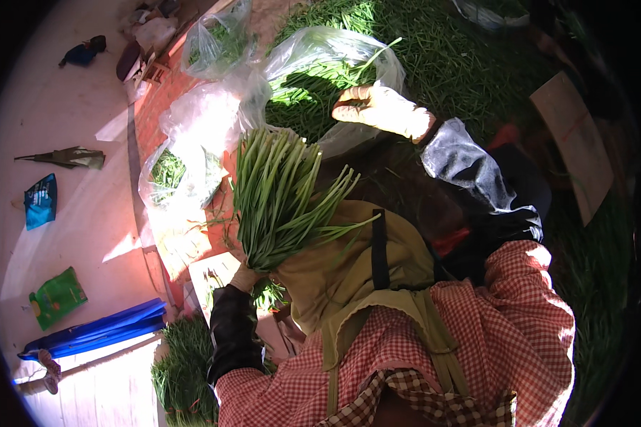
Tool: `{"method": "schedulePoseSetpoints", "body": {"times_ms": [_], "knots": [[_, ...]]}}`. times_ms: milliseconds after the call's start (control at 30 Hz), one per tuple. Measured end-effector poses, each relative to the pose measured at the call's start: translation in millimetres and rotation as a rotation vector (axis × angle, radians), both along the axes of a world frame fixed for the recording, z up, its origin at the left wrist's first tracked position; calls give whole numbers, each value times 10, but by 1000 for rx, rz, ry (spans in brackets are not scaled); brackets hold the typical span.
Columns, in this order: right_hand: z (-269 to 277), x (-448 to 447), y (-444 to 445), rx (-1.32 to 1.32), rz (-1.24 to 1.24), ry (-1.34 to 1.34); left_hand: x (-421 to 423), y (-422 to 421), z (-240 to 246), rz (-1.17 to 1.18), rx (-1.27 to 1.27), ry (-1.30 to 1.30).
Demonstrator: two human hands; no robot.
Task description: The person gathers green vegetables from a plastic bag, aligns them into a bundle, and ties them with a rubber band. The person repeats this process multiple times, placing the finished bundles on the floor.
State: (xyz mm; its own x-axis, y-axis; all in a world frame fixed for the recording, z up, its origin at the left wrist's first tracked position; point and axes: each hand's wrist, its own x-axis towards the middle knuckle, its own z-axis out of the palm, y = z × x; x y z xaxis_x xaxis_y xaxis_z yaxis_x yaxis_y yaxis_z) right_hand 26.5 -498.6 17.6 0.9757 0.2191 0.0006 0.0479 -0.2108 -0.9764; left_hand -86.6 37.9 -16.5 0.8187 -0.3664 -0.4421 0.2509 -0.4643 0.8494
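My left hand (pixel 247 277), at the lower middle, is closed around the leafy end of a thick bunch of long green stalks (pixel 278 203); their pale ends fan upward over my lap. My right hand (pixel 383 110) wears a light glove and reaches out at the upper middle, fingers and thumb apart, with nothing seen between them. It is over the edge of a clear plastic bag (pixel 331 40) that holds more green stalks (pixel 310 91). An olive cloth apron (pixel 352 245) covers my lap beneath the bunch.
Loose green stalks (pixel 448 58) are heaped beyond the bag. More clear bags (pixel 219 48) stand at the upper left. A flat board (pixel 574 144) leans at the right. Another green pile (pixel 184 368) lies lower left, near a folded blue item (pixel 96 328). Packets (pixel 41 200) lie on the pale floor.
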Motion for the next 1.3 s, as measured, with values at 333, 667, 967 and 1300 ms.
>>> {"method": "schedulePoseSetpoints", "body": {"times_ms": [333, 667, 967, 1300], "knots": [[65, -204, 878, -152, 83, -65, -101, -80, 31, -23, 53, -128], [-61, -256, 824, -247, -87, -263, -124, -46, -149, 289, -108, 101], [-17, -339, 299, 266, -103, 333, -142, 149, -565, 276, -266, -98], [41, -480, 683, 216, 559, 359, -126, 223, -559, 88, -185, -176]]}}
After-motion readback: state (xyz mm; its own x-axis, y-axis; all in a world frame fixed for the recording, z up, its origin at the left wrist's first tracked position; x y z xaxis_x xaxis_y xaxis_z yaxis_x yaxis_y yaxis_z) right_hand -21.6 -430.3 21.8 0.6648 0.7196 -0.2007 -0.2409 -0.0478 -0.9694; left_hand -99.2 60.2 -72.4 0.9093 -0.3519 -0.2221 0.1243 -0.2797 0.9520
